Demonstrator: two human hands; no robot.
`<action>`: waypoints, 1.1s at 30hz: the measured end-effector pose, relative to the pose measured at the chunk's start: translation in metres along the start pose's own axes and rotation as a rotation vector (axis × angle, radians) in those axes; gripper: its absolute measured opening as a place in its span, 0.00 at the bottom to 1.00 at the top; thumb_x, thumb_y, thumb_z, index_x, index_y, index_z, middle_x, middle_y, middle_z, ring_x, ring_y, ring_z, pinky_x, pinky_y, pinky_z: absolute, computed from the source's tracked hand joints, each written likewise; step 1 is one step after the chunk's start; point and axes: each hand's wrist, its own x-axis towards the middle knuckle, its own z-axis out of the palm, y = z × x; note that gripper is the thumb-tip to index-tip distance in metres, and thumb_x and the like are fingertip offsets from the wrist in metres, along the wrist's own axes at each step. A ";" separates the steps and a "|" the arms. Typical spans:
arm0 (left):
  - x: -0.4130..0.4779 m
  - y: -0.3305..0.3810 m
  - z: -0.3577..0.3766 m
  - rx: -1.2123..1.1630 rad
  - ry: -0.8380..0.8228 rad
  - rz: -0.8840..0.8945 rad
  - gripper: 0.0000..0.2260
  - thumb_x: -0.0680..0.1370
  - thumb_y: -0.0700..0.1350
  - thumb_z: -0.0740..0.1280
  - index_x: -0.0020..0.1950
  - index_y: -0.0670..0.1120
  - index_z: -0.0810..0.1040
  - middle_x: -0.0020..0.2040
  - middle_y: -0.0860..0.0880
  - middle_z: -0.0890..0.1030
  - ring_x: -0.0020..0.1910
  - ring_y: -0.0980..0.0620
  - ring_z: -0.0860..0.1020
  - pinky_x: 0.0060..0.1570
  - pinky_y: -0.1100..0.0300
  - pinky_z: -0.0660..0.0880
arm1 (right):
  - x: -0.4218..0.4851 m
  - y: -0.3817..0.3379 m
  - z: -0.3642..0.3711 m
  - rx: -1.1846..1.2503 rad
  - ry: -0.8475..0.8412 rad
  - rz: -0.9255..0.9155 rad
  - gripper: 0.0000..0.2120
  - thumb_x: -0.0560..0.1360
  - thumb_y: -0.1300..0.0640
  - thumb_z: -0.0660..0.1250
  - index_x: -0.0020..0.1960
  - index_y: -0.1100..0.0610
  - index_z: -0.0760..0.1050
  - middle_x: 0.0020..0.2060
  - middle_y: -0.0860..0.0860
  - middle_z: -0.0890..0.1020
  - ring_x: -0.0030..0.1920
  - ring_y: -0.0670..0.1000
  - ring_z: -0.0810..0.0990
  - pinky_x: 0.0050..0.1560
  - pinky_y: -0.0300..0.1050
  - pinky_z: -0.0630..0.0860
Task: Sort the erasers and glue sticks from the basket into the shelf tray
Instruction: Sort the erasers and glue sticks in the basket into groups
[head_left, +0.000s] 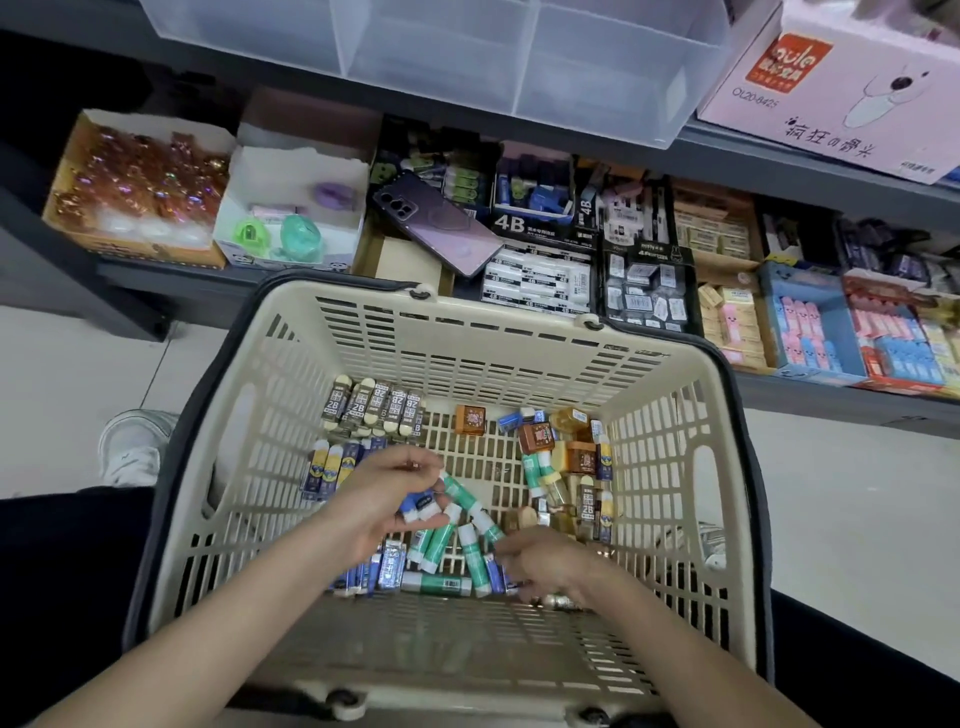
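Had both hands down in the basket. Gripped small blue-and-white sticks in the left hand, fingers curled round them, over the middle of the basket floor. Set the right hand among green glue sticks toward the near edge, fingers bent; could not tell whether closed on anything. Saw 2B erasers rowed in the far left corner. Judged the sticks light, stiff, smooth-sided and prone to roll; best pinched across the barrel, several together.

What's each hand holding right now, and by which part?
Left hand pinches small blue sticks, grip around their blue bodies, white ends showing. Right hand rests among the green sticks; any hold cannot be told.
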 end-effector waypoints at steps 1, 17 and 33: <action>-0.001 0.000 -0.005 0.020 -0.003 0.015 0.05 0.77 0.33 0.64 0.51 0.38 0.78 0.44 0.40 0.80 0.41 0.45 0.81 0.40 0.50 0.82 | 0.003 -0.001 -0.002 -0.068 0.050 -0.028 0.23 0.78 0.70 0.56 0.71 0.57 0.67 0.72 0.55 0.66 0.65 0.53 0.73 0.63 0.44 0.73; -0.001 0.012 -0.024 -0.055 0.039 0.168 0.08 0.78 0.32 0.62 0.49 0.42 0.78 0.49 0.42 0.78 0.42 0.48 0.80 0.34 0.59 0.80 | 0.038 0.018 0.014 -0.693 0.122 -0.318 0.18 0.71 0.59 0.72 0.59 0.53 0.73 0.53 0.49 0.76 0.50 0.47 0.72 0.49 0.38 0.68; -0.006 0.005 -0.023 0.597 -0.088 0.265 0.03 0.77 0.49 0.67 0.49 0.53 0.80 0.43 0.54 0.82 0.43 0.58 0.79 0.44 0.67 0.74 | -0.020 -0.049 -0.010 0.729 0.093 -0.492 0.12 0.68 0.68 0.72 0.50 0.65 0.73 0.41 0.56 0.82 0.39 0.53 0.82 0.40 0.43 0.80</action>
